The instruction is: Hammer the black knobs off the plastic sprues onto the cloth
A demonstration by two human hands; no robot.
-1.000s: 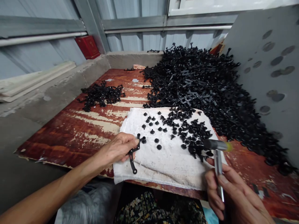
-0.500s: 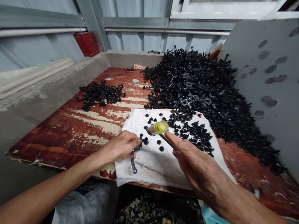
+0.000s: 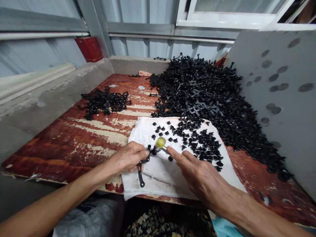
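Note:
My left hand (image 3: 132,156) pinches a black jointed linkage (image 3: 141,176) over the white cloth (image 3: 133,187); one of its arms hangs toward the cloth's front edge. My right hand (image 3: 195,171) is wrapped round the handle of a small hammer (image 3: 161,143) with a yellow, see-through face. The hammer head is low over the cloth, close beside the linkage's far end and a round black piece there; whether it touches cannot be told. Several loose black round pieces (image 3: 170,139) lie behind the hammer, and more are gathered (image 3: 207,144) to the right.
A large heap of black linkages (image 3: 197,89) covers the back right of the worn red-brown table (image 3: 61,141). A smaller pile of linkages (image 3: 105,102) lies at the left. A spotted grey panel (image 3: 271,98) stands on the right; a red box (image 3: 89,48) sits at the back left corner.
The hammer has come down and slightly left toward the linkage's end, with my right hand moving along. My left hand keeps its hold in nearly the same place. The view has tilted slightly.

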